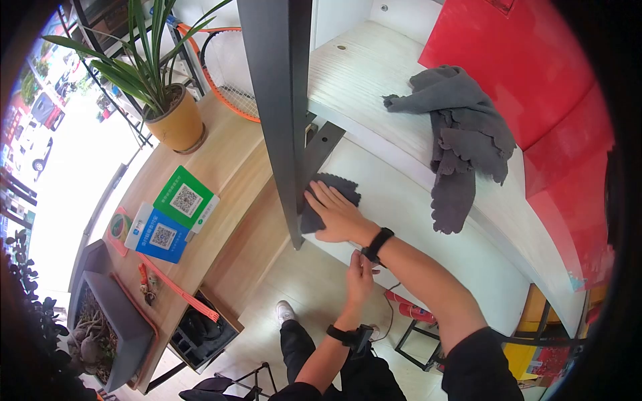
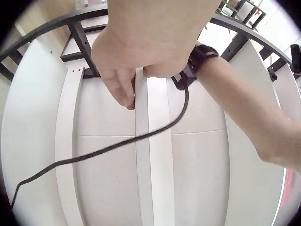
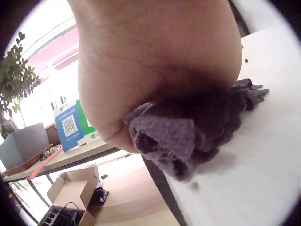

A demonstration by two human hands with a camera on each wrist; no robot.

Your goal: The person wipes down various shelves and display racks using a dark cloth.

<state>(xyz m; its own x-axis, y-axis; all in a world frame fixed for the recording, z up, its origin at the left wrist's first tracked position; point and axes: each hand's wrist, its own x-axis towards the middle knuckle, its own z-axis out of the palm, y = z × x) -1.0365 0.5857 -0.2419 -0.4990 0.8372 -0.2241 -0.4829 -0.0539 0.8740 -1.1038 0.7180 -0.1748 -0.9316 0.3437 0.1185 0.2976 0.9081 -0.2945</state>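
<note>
My right hand (image 1: pixel 339 217) lies over a dark grey cloth (image 1: pixel 344 187) on the lower white shelf (image 1: pixel 428 247), close beside the black metal post (image 1: pixel 277 120). Its fingers are extended and press the cloth flat. Seen from the right wrist, the cloth (image 3: pixel 174 136) bunches up below the palm, with scalloped edges sticking out. Lower down, my left hand (image 1: pixel 361 284) is at the shelf's front edge. In the left wrist view, that hand (image 2: pixel 141 52) grips the white board edge (image 2: pixel 142 155), fingers on one side and thumb on the other.
Another grey cloth (image 1: pixel 468 127) drapes over the upper white shelf (image 1: pixel 361 73). Red panels (image 1: pixel 508 60) stand at the right. A wooden counter (image 1: pixel 234 147) on the left holds a potted plant (image 1: pixel 175 123), QR-code signs (image 1: pixel 180 200) and a planter (image 1: pixel 110 327). A black cable (image 2: pixel 108 148) hangs below.
</note>
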